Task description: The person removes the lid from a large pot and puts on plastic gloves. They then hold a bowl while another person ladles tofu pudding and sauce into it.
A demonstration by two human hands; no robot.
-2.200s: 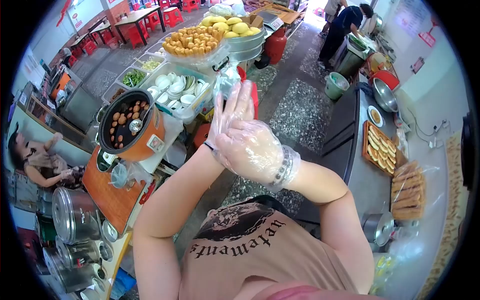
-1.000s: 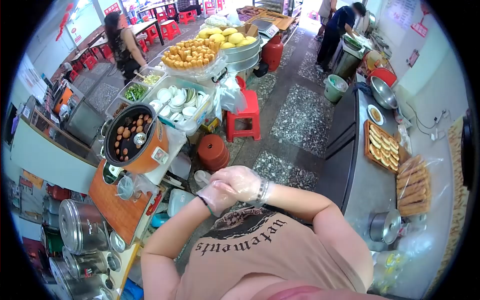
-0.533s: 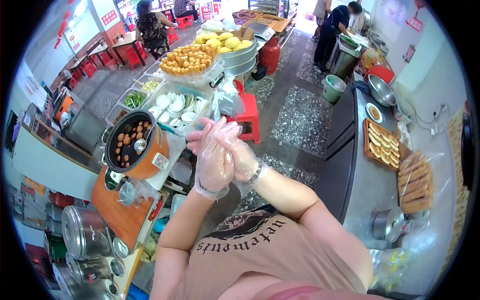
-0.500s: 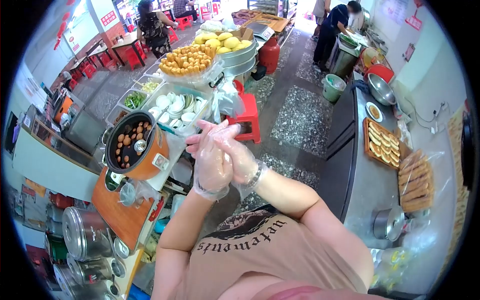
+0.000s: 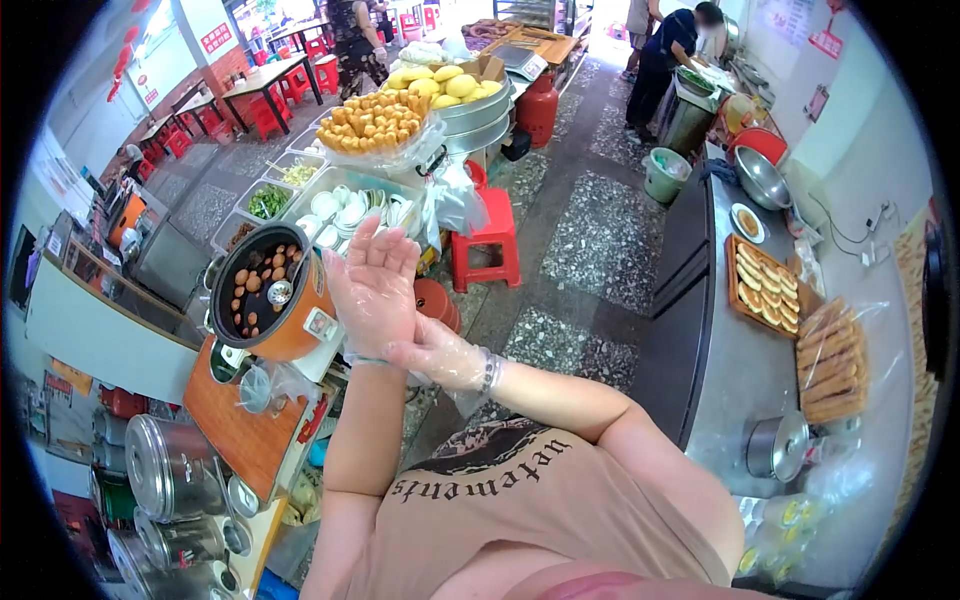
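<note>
Clear plastic gloves cover both hands. My left hand (image 5: 375, 292) is raised with its palm showing and its fingers apart, holding nothing. Just below it, my right hand (image 5: 445, 355) is wrapped round my left wrist at the glove's cuff; some of its fingers are hidden behind the wrist. The orange pot (image 5: 312, 318) with brown eggs in dark liquid is left of my left hand. Behind the fingertips sits a clear tub of white dishes (image 5: 350, 212).
Fried dough pieces (image 5: 375, 122) and yellow buns (image 5: 450, 85) are beyond the tub. A red stool (image 5: 487, 237) stands on the floor. On the right, a steel counter (image 5: 725, 335) bears a tray of flat breads (image 5: 765, 287) and a lidded pot. Other people stand farther back.
My hands were pressed together; now my left hand is raised open to the left, and my right hand has slid down to its wrist. A person at the back has moved right.
</note>
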